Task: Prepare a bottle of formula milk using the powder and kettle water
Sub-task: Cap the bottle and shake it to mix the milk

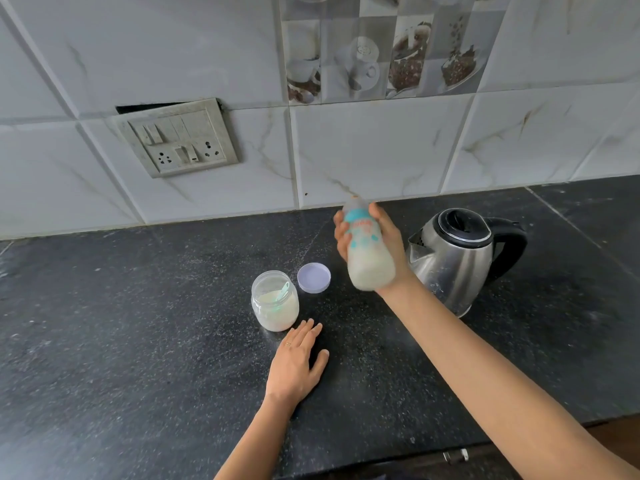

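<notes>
My right hand [389, 240] grips a baby bottle [367, 251] above the counter, tilted with its teat end pointing away toward the wall. The bottle has teal print and holds milky white liquid; it is blurred. My left hand [299, 362] lies flat on the black counter [138, 323], fingers spread, holding nothing, just in front of the powder jar [275, 301]. The clear jar stands open with white powder and a teal scoop inside. Its pale purple lid [313, 277] lies beside it. A steel kettle [453, 258] with a black handle stands to the right, lid closed.
A tiled wall runs along the back of the counter, with a switch and socket plate [178, 138] at upper left. The counter's front edge [450, 445] lies at lower right, with a cabinet below it.
</notes>
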Available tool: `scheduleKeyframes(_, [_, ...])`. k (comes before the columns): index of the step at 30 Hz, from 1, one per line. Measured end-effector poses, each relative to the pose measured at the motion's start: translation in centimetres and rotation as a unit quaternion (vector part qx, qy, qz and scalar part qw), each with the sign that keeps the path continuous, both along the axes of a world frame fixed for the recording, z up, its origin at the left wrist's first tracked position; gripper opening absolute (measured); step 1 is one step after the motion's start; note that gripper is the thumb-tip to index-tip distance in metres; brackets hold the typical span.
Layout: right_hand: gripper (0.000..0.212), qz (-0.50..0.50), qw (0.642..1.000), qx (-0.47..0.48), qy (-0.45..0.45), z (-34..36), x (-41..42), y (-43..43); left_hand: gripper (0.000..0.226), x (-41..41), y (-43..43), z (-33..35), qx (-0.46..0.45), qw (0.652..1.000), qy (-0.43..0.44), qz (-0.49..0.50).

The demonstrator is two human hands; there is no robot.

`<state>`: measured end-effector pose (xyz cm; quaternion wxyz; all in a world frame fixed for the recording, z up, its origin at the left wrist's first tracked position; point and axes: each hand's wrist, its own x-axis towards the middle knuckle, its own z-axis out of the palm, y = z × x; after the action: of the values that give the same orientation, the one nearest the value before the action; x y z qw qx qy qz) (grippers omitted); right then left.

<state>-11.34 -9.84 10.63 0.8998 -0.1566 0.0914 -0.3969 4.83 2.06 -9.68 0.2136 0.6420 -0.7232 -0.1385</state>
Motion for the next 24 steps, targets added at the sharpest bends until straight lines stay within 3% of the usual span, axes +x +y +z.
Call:
scheduleKeyframes(3, [0.046, 0.059, 0.98, -0.192, 0.011, 0.0, -0.5, 1.4, 0.064, 0.0, -0.1, 0.1, 0.003, 1.0, -0.001, -0.003])
scheduleKeyframes(4, [0.047, 0.055, 0.98, -0.19, 0.016, 0.5, -0.3, 1.5, 0.064, 0.0, -0.1, 0.1, 0.002, 1.0, -0.003, -0.004])
scheduleKeyframes(7, [0.046, -0.035, 0.999, -0.016, 0.031, 0.6, 0.0, 0.1, 0.063, 0.0, -0.1, 0.1, -0.003, 1.0, -0.001, -0.001])
scheduleKeyframes(9, [0.047, -0.032, 0.998, 0.048, 0.004, 0.4, 0.0, -0.1, 0.063, 0.0, 0.0, 0.2, 0.0, 1.0, -0.001, -0.002])
scheduleKeyframes(13, [0.052, 0.058, 0.98, -0.176, 0.065, 0.0, 0.0, 1.4, 0.064, 0.1, -0.1, 0.1, 0.002, 1.0, 0.003, -0.002])
scheduleKeyframes(14, [0.05, 0.054, 0.982, -0.168, 0.065, 0.3, 0.2, 1.5, 0.064, 0.1, -0.1, 0.0, 0.001, 1.0, 0.0, -0.004])
scheduleKeyframes(18, [0.038, -0.077, 0.993, 0.06, 0.067, -0.2, 0.8, 0.3, 0.063, 0.0, 0.0, 0.0, -0.002, 1.0, 0.0, -0.003])
scheduleKeyframes(19, [0.04, -0.059, 0.993, 0.072, 0.066, -0.5, 0.8, 0.3, 0.063, 0.0, 0.0, 0.0, -0.001, 1.0, -0.001, -0.003])
scheduleKeyframes(21, [0.044, 0.03, 0.997, -0.013, 0.069, -0.9, 0.5, 0.5, 0.063, 0.0, 0.0, -0.1, 0.001, 1.0, -0.003, -0.003])
scheduleKeyframes(23, [0.045, 0.051, 0.989, -0.117, 0.075, -1.0, 0.3, 1.3, 0.063, 0.0, -0.1, 0.0, 0.002, 1.0, -0.003, -0.005])
scheduleKeyframes(24, [0.046, 0.046, 0.99, -0.108, 0.074, -0.7, 0.5, 1.5, 0.063, 0.0, -0.1, 0.0, 0.001, 1.0, -0.003, -0.006])
